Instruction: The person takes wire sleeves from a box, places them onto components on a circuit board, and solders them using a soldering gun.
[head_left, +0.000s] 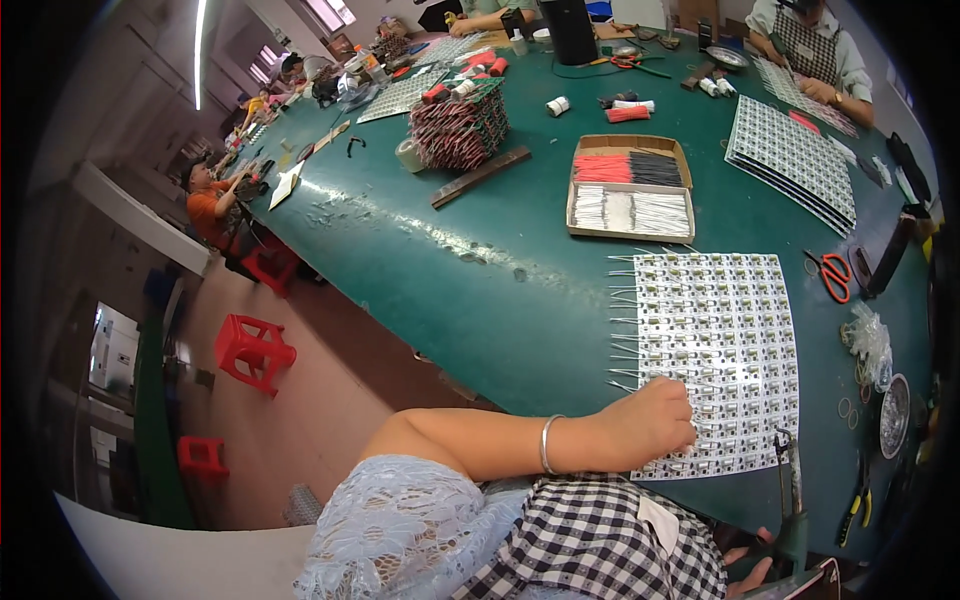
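A white panel of many small circuit boards (735, 340) lies flat on the green table in front of me. Thin white wires (622, 335) stick out past its left edge, lined up down the upper rows. My left hand (655, 425) is closed over the panel's lower left part, fingertips curled down on it; whatever they pinch is hidden beneath them. Low at the right, my right hand (757, 566) is wrapped round the dark green handle of a soldering iron (793, 490). The iron's metal shaft points up, its bent tip by the panel's lower right corner.
Beyond the panel stands a cardboard box (690, 217) of red, black and white wires. Stacked panels (790, 160), orange-handled scissors (833, 277), a metal dish (895, 415) and pliers (855, 507) lie rightward. A metal bar (480, 178) rests near bundled boards (460, 125). Co-workers sit along the table.
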